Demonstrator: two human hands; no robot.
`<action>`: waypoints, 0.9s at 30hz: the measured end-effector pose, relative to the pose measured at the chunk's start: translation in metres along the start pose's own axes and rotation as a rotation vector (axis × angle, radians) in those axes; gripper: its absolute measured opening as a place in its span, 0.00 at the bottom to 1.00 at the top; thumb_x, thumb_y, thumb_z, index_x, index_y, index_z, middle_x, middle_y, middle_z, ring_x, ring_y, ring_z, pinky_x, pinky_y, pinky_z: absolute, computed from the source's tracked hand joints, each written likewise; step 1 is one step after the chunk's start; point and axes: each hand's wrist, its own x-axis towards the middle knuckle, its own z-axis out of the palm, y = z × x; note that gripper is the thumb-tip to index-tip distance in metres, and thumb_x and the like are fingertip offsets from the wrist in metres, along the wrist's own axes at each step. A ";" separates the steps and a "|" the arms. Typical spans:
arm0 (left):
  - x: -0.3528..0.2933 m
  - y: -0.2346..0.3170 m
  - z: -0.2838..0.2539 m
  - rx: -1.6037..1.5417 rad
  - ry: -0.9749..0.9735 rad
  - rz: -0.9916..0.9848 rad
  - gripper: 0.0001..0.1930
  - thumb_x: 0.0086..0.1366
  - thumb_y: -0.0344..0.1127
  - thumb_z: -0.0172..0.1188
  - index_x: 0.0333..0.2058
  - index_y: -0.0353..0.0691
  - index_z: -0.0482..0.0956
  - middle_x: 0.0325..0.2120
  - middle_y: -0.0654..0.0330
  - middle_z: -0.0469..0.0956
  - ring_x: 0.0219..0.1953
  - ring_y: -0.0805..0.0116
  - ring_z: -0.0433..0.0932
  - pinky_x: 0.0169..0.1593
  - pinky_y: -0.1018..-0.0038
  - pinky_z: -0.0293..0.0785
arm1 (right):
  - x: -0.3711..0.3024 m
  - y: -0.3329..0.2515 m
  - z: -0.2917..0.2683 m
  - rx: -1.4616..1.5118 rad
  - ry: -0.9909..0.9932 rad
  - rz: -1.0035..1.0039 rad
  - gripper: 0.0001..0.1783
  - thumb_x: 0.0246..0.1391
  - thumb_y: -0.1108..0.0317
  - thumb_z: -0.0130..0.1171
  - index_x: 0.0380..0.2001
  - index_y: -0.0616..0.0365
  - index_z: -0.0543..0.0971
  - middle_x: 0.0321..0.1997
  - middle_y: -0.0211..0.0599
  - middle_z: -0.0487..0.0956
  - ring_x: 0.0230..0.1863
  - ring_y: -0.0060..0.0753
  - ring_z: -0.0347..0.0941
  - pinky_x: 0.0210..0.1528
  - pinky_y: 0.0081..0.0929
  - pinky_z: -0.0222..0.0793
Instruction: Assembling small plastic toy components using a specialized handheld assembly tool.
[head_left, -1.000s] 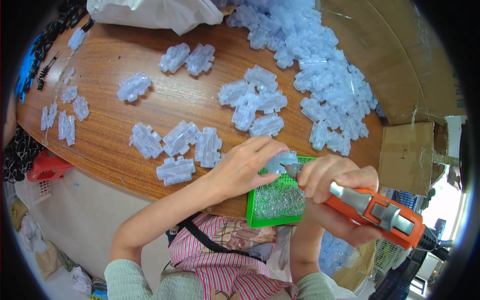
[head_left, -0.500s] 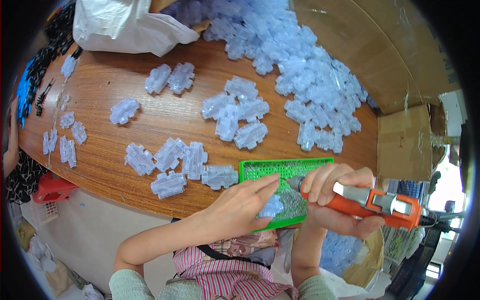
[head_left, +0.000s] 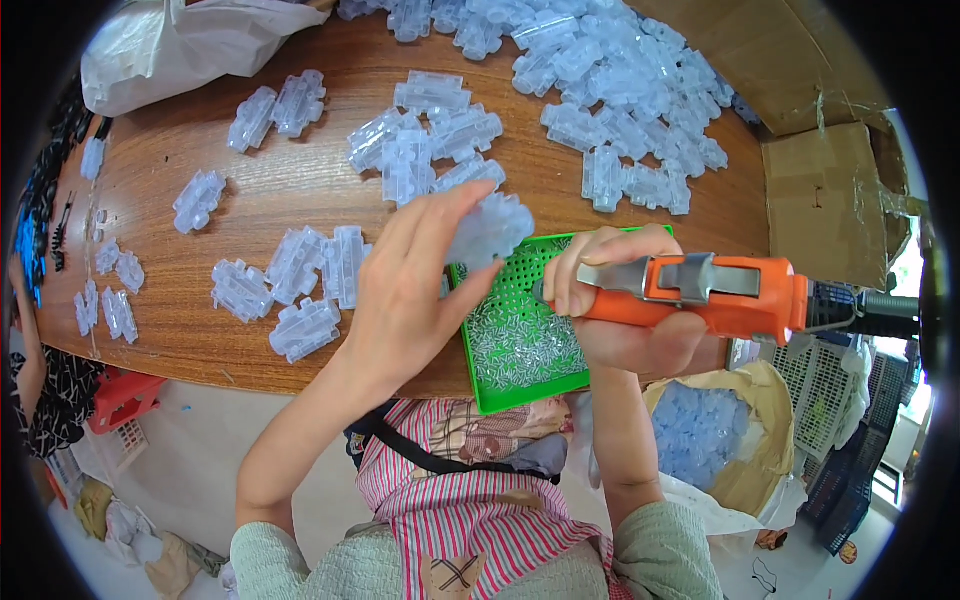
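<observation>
My left hand (head_left: 405, 275) pinches a clear, bluish plastic housing (head_left: 492, 232) between thumb and fingers, lifted over the upper left corner of a green tray (head_left: 535, 395). Small silver screws (head_left: 520, 348) cover the lower part of that tray's perforated floor. Wrapped round an orange electric screwdriver (head_left: 745, 295) with a metal lever, my right hand (head_left: 605, 300) is over the tray's right side. The screwdriver's nose points left; its bit I cannot make out.
Loose clear housings (head_left: 405, 165) lie in small groups across the wooden table (head_left: 290, 190). A large heap of them (head_left: 640, 110) fills the back right beside cardboard (head_left: 825, 200). A white sack (head_left: 190, 55) stands back left. Below the table's right edge, a bag (head_left: 700, 435) holds more housings.
My left hand has risen from the tray, lifting the housing up and left. The screwdriver has swung to nearly level, its nose still over the tray. The view has shifted.
</observation>
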 end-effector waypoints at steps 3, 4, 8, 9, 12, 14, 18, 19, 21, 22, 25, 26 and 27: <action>0.000 -0.010 0.016 -0.098 0.013 0.055 0.35 0.46 0.25 0.71 0.55 0.40 0.69 0.44 0.53 0.77 0.46 0.57 0.77 0.47 0.67 0.73 | -0.003 0.005 -0.001 -0.020 -0.002 0.010 0.44 0.49 0.26 0.51 0.40 0.65 0.71 0.21 0.36 0.70 0.21 0.30 0.68 0.22 0.29 0.64; 0.000 -0.011 0.018 -0.100 0.008 0.047 0.35 0.46 0.25 0.71 0.55 0.40 0.69 0.44 0.53 0.77 0.46 0.57 0.77 0.47 0.67 0.73 | -0.004 0.004 0.002 -0.035 0.028 0.029 0.44 0.49 0.26 0.51 0.39 0.65 0.71 0.21 0.35 0.70 0.21 0.29 0.68 0.22 0.28 0.64; 0.002 -0.015 0.022 -0.157 0.034 0.055 0.37 0.46 0.25 0.72 0.57 0.40 0.68 0.44 0.53 0.76 0.47 0.59 0.77 0.47 0.67 0.74 | -0.004 0.005 0.000 -0.041 0.007 0.041 0.44 0.48 0.25 0.51 0.39 0.64 0.71 0.21 0.35 0.70 0.21 0.28 0.67 0.23 0.28 0.65; 0.002 -0.016 0.022 -0.173 0.037 0.054 0.38 0.46 0.25 0.72 0.57 0.41 0.67 0.45 0.54 0.76 0.47 0.60 0.77 0.47 0.67 0.75 | -0.004 0.006 0.001 -0.041 0.005 0.043 0.44 0.48 0.25 0.51 0.39 0.64 0.71 0.21 0.35 0.70 0.21 0.28 0.67 0.23 0.28 0.65; 0.001 -0.014 0.021 -0.282 0.053 0.001 0.40 0.46 0.26 0.72 0.59 0.41 0.64 0.44 0.54 0.77 0.46 0.61 0.78 0.46 0.68 0.75 | -0.005 0.005 0.001 -0.057 0.021 0.031 0.44 0.48 0.25 0.51 0.39 0.63 0.71 0.21 0.34 0.70 0.22 0.28 0.67 0.23 0.28 0.65; 0.002 -0.013 0.019 -0.270 0.034 0.033 0.40 0.46 0.26 0.72 0.60 0.42 0.63 0.44 0.54 0.77 0.45 0.61 0.79 0.45 0.68 0.75 | -0.005 0.004 0.000 -0.091 0.002 0.059 0.44 0.48 0.25 0.51 0.39 0.63 0.72 0.20 0.34 0.70 0.22 0.28 0.67 0.24 0.28 0.65; -0.004 -0.016 0.020 -0.304 -0.038 -0.029 0.42 0.47 0.27 0.72 0.61 0.43 0.62 0.43 0.55 0.78 0.44 0.60 0.79 0.44 0.69 0.75 | 0.005 -0.026 0.009 -0.099 -0.037 0.122 0.45 0.48 0.24 0.48 0.40 0.64 0.72 0.20 0.35 0.71 0.22 0.30 0.68 0.24 0.29 0.67; -0.004 -0.014 0.019 -0.300 -0.032 -0.029 0.42 0.47 0.27 0.72 0.61 0.43 0.62 0.43 0.55 0.78 0.44 0.60 0.79 0.44 0.69 0.75 | 0.009 -0.035 0.012 -0.092 -0.114 0.003 0.46 0.49 0.24 0.48 0.41 0.64 0.71 0.20 0.35 0.71 0.23 0.30 0.68 0.25 0.29 0.67; -0.003 -0.012 0.017 -0.319 -0.106 -0.058 0.42 0.47 0.29 0.72 0.61 0.44 0.61 0.43 0.55 0.79 0.44 0.59 0.79 0.43 0.69 0.75 | 0.018 -0.051 0.019 -0.095 -0.206 -0.137 0.46 0.49 0.25 0.49 0.43 0.64 0.71 0.22 0.35 0.71 0.24 0.31 0.69 0.26 0.30 0.68; -0.003 -0.012 0.017 -0.316 -0.101 -0.056 0.42 0.47 0.29 0.72 0.61 0.44 0.61 0.43 0.55 0.79 0.44 0.59 0.79 0.43 0.69 0.75 | 0.021 -0.055 0.022 -0.107 -0.221 -0.159 0.46 0.49 0.25 0.49 0.44 0.64 0.70 0.22 0.35 0.72 0.24 0.31 0.69 0.26 0.30 0.68; -0.004 -0.013 0.016 -0.337 -0.094 -0.067 0.42 0.47 0.30 0.72 0.61 0.44 0.60 0.44 0.55 0.78 0.44 0.58 0.79 0.42 0.68 0.74 | 0.034 -0.046 0.028 -0.078 -0.290 -0.209 0.46 0.48 0.24 0.49 0.45 0.64 0.70 0.24 0.36 0.72 0.24 0.31 0.69 0.26 0.31 0.68; -0.004 -0.012 0.015 -0.348 -0.121 -0.067 0.42 0.48 0.28 0.70 0.62 0.43 0.59 0.44 0.52 0.77 0.46 0.55 0.78 0.45 0.66 0.75 | 0.036 -0.041 0.032 -0.071 -0.307 -0.222 0.47 0.48 0.24 0.49 0.45 0.64 0.70 0.24 0.36 0.72 0.23 0.31 0.69 0.26 0.31 0.68; -0.003 -0.012 0.014 -0.357 -0.146 -0.068 0.42 0.49 0.27 0.69 0.62 0.41 0.57 0.44 0.50 0.76 0.47 0.52 0.77 0.48 0.64 0.75 | 0.037 -0.037 0.034 -0.079 -0.322 -0.216 0.47 0.48 0.23 0.48 0.45 0.64 0.70 0.25 0.37 0.73 0.23 0.31 0.69 0.25 0.31 0.67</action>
